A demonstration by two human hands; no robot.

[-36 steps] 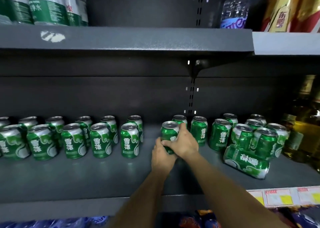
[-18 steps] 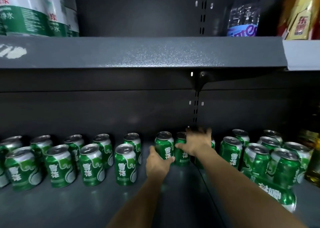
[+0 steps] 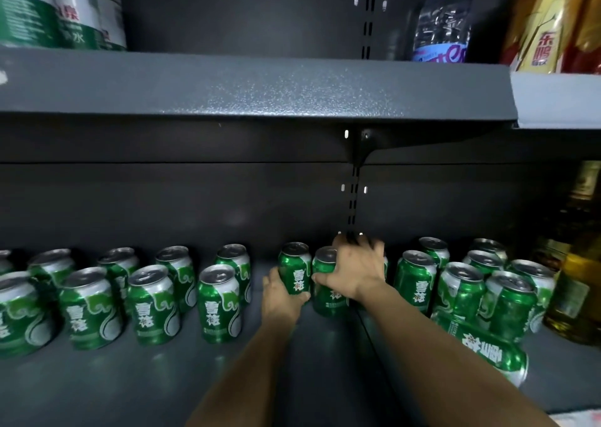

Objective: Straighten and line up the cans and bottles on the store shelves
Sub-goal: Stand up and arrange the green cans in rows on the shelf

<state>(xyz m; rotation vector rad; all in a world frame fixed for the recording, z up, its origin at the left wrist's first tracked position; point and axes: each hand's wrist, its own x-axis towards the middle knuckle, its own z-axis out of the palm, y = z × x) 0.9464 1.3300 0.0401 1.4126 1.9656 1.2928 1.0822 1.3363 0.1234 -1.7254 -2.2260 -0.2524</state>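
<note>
Cans mid-shelf, near the back wall: my left hand point(image 3: 282, 300) wraps the lower side of one upright can point(image 3: 294, 269); my right hand point(image 3: 353, 272) clasps its neighbour point(image 3: 327, 283), fingers blurred. I judge this the pairing-up step. Next: square both with the rows leftward, then stand up the toppled can point(image 3: 484, 350) by the shelf's point(image 3: 97, 391) front edge.

Shop aisle: dark metal shelves point(image 3: 260, 85) stocked with rows of green cans point(image 3: 221, 303) and bottles point(image 3: 442, 20).
</note>
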